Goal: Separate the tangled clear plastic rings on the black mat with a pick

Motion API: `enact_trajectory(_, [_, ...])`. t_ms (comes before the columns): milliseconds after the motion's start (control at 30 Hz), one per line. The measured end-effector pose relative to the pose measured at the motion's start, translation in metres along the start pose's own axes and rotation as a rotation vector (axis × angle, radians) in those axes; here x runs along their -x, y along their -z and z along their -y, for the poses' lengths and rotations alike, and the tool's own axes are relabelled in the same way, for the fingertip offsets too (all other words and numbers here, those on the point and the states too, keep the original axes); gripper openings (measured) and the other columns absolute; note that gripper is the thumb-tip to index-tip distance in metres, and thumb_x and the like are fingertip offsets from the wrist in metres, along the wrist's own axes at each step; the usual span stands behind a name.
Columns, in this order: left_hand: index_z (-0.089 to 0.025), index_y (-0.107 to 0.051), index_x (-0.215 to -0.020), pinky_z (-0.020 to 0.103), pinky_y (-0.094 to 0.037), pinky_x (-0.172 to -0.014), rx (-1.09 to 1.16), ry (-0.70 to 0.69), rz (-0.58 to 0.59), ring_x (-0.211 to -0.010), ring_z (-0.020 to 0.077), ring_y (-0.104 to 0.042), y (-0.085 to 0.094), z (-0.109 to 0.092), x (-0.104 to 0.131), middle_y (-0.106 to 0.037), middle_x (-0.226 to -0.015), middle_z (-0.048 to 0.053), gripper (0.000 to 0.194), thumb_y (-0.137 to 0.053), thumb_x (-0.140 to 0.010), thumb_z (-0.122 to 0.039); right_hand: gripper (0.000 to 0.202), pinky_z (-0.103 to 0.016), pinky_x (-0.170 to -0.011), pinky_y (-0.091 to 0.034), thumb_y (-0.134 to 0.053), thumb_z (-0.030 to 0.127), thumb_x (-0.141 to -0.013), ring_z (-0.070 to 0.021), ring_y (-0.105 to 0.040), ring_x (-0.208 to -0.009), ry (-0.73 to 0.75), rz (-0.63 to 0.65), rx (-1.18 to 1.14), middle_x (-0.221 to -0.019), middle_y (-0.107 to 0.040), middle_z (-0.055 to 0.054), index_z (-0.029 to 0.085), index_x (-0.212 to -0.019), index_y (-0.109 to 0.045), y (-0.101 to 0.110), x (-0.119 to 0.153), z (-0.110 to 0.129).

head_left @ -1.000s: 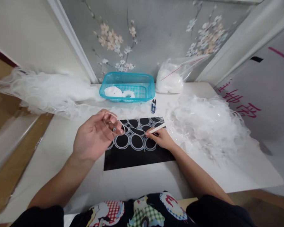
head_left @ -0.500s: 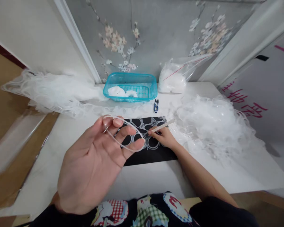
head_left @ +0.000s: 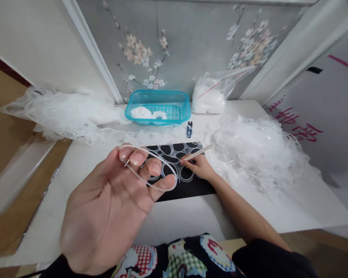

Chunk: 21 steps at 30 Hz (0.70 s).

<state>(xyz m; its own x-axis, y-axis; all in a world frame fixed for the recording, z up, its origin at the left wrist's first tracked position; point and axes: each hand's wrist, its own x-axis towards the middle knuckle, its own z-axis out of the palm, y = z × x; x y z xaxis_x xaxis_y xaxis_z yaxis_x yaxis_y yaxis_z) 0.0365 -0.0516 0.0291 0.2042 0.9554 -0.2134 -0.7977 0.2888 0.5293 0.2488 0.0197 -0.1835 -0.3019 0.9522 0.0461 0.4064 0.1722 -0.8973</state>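
At the black sheet's point(head_left: 185, 191) left, the left hand point(head_left: 101, 208) pinches a thin ring point(head_left: 175, 178) slanting sheetward; the right hand point(head_left: 202, 168), over the sheet, grips a pale stick point(head_left: 198, 152).

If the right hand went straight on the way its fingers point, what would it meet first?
Probably the white rings on the black sheet, just ahead of the right hand; depth is unclear, so it might pass above them.

Open tabletop point(head_left: 188, 216) before black sheet point(head_left: 188, 191)
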Motion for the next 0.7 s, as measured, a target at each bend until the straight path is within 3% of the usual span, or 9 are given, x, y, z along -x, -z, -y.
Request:
enact_trajectory(267, [-0.016,-0.059,-0.075,0.033,-0.065,-0.069,-0.025,-0.01,-0.037,-0.072,0.0141,-0.069,-0.0046,0.0031,0.0016,-0.064,-0.075,-0.001,0.035,-0.035,-0.1,-0.021,0.024,-0.028,-0.063,-0.048,-0.061,0.038,-0.089,-0.0187,-0.067,-0.068,0.032,0.003,0.005,-0.081,-0.075,-0.004,0.019,-0.081,-0.073,-0.0004,-0.0003,-0.001])
enact_trajectory(400, [-0.02,-0.064,-0.076,0.035,-0.064,-0.075,-0.154,-0.031,-0.054,-0.092,0.0206,-0.071,-0.0059,0.0041,0.0011,-0.071,-0.09,0.0,0.034,-0.038,-0.098,-0.024,0.022,-0.03,-0.067,-0.05,-0.061,0.037,-0.088,-0.0207,-0.07,-0.075,0.038,0.005,-0.02,-0.087,-0.076,-0.005,0.019,-0.083,-0.074,0.0002,0.0003,0.0011])
enact_trajectory(533, [-0.027,-0.069,-0.087,0.044,-0.062,-0.082,-0.329,-0.09,-0.056,-0.116,0.029,-0.062,-0.0057,0.0068,0.0011,-0.073,-0.101,0.0,0.039,-0.034,-0.1,-0.038,0.024,-0.031,-0.07,-0.051,-0.059,0.036,-0.089,-0.0224,-0.07,-0.079,0.055,0.019,-0.026,-0.087,-0.076,-0.006,0.018,-0.08,-0.073,0.0007,0.0009,0.0012])
enact_trajectory(700, [-0.031,-0.07,-0.097,0.048,-0.054,-0.096,-0.331,-0.051,0.042,-0.127,0.0304,-0.054,-0.0029,0.009,0.0048,-0.07,-0.117,-0.002,0.047,-0.027,-0.101,-0.048,0.024,-0.031,-0.064,-0.049,-0.061,0.038,-0.087,-0.0209,-0.067,-0.07,0.047,-0.023,0.003,-0.079,-0.075,-0.006,0.018,-0.079,-0.072,-0.0016,0.0019,-0.0024])
